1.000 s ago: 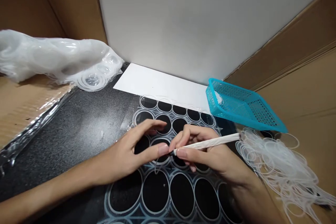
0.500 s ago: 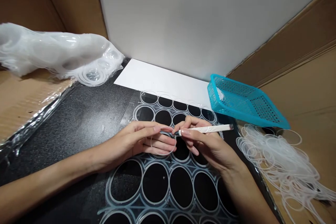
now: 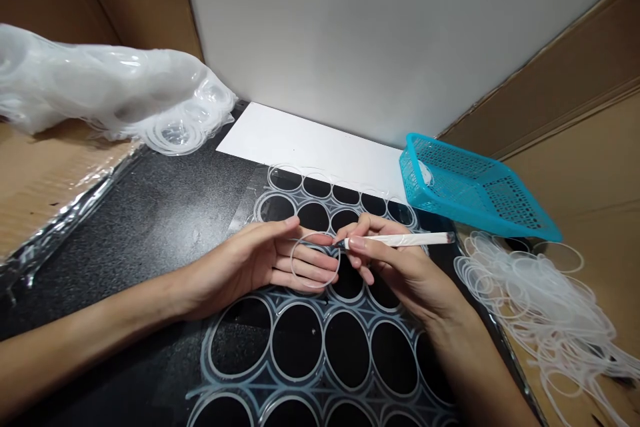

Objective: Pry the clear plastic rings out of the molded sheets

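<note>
My left hand (image 3: 260,260) is palm up with its fingers stretched out and the thumb apart. Across those fingers lies a thin clear ring (image 3: 292,267), whose right edge reaches my right fingertips. My right hand (image 3: 387,257) grips a slim white pen-like tool (image 3: 413,239). Its dark tip points left, close to the ring's upper right edge; whether they touch, I cannot tell. Below both hands a translucent sheet of moulded rings (image 3: 323,347) is spread on the black surface, partly hidden by my hands.
A turquoise mesh basket (image 3: 485,219) stands at the back right with something white inside. Loose clear rings (image 3: 545,300) are heaped on cardboard at the right. Stacked translucent sheets (image 3: 110,87) lie at the left. White paper (image 3: 300,147) lies along the wall (image 3: 380,27).
My left thumb has lifted off the ring and moved away from the fingers, which have opened out flatter. The tool stays in my right hand, and the ring has shifted slightly up.
</note>
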Motion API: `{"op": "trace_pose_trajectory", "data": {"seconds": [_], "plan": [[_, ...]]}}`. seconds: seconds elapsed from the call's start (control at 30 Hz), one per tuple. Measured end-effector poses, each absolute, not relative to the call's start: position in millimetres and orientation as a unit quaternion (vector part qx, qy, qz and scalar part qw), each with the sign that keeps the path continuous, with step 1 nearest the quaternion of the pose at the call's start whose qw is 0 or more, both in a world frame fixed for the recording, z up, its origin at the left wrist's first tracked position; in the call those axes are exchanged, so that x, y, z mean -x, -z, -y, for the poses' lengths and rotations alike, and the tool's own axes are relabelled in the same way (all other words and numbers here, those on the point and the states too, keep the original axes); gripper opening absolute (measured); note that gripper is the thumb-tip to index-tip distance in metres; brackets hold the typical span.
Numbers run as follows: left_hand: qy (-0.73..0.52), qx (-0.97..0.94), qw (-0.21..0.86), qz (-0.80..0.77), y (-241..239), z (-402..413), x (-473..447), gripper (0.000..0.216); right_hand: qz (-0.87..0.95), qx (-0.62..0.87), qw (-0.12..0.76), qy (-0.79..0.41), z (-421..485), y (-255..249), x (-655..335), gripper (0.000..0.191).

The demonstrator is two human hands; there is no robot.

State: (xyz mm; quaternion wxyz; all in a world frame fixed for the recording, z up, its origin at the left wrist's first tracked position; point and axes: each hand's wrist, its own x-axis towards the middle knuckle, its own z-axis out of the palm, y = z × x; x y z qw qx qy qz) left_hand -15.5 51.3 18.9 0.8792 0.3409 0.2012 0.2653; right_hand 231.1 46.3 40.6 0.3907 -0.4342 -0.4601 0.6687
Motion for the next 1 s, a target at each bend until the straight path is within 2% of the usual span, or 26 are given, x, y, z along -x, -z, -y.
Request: {"op": "trace_pose_trajectory", "data": {"seconds": [0.33,1.0], "plan": [[-0.253,-0.326,0.881,-0.232,-23.9,-50.7,16.4,0.056,0.462,0.442,0.397,-0.659,-45.6,-39.2,-234.3,0.014],[-0.252,-0.342,0.876,-0.227,-22.0,-51.3,15.7,0.053,0.478,0.44,0.396,-0.648,-44.1,-42.0,-237.7,0.012]]}}
